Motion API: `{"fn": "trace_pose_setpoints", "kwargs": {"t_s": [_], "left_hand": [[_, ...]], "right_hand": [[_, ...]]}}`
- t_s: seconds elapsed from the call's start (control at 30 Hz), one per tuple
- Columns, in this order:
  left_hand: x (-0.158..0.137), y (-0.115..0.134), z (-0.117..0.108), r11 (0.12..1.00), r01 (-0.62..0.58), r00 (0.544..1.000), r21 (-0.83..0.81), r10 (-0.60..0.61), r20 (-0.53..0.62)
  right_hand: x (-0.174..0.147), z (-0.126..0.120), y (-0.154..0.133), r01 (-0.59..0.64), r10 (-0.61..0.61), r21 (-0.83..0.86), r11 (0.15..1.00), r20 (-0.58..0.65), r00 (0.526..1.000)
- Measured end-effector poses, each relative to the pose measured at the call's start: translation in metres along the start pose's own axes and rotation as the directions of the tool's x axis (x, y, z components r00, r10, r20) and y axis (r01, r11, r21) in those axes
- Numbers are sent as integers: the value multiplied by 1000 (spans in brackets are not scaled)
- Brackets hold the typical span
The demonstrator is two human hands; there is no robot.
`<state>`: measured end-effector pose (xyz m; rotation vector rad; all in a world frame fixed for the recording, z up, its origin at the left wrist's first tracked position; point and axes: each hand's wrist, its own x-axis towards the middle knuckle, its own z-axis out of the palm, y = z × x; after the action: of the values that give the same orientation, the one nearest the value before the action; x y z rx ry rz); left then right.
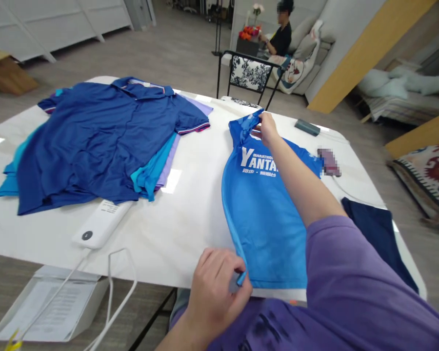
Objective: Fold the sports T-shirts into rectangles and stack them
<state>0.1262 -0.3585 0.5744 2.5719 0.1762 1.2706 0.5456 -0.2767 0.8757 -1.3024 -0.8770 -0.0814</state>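
A bright blue T-shirt [270,229] with white printed lettering lies on the table in front of me, its left side lifted into a raised fold. My left hand [219,278] is closed on the bottom corner of its hem, at the near table edge. Farther away, my right hand [268,127] pinches the shirt near the left shoulder and sleeve. My right forearm crosses over the print and hides part of it. To the left, a dark blue polo shirt [95,131] is spread over turquoise and lilac garments.
A white power strip [102,226] with a cable lies partly under the pile. At the right are a dark folded cloth [376,239], a phone [329,162] and a dark case [307,127]. A chair [250,73] stands behind the table; a person [281,34] sits beyond.
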Motion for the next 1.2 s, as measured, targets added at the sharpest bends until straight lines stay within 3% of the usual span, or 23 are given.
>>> {"fn": "trace_pose_setpoints", "kwargs": {"t_s": [0.07, 0.13, 0.23, 0.3, 0.4, 0.53, 0.6, 0.8, 0.9, 1.07, 1.2], "left_hand": [[11, 15, 14, 996, -84, 993, -10, 84, 88], [20, 28, 29, 988, -154, 967, -12, 153, 204], [29, 39, 53, 973, -232, 893, -23, 222, 391], [37, 40, 68, 962, -272, 858, -23, 253, 447], [54, 29, 90, 931, -349, 878, 109, 285, 384], [73, 3, 111, 857, -361, 918, 366, 259, 300], [73, -9, 115, 838, -351, 920, 417, 226, 319], [61, -23, 104, 799, -344, 917, 493, 172, 360], [59, -22, 97, 780, -367, 907, 508, 178, 382], [55, -18, 97, 776, -386, 899, 499, 194, 392], [52, -18, 98, 774, -403, 888, 489, 200, 415]], "right_hand": [[2, -45, 21, -33, 33, -4, 999, -91, 995], [-1, -86, 47, -53, 25, -173, 983, -162, 986], [-15, -135, 87, -99, -5, -447, 889, -224, 974], [-29, -155, 109, -90, -50, -519, 850, -249, 967], [-49, -165, 129, 9, -149, -604, 797, -182, 972], [-58, -149, 142, 225, -139, -706, 672, 178, 974], [-56, -140, 148, 273, -97, -729, 628, 274, 957], [-49, -120, 154, 216, -56, -818, 534, 220, 974], [-41, -102, 139, 257, -129, -806, 533, 222, 966], [3, -44, 112, 467, -212, -677, 569, 428, 879], [48, -1, 112, 453, -175, -672, 586, 441, 880]]}}
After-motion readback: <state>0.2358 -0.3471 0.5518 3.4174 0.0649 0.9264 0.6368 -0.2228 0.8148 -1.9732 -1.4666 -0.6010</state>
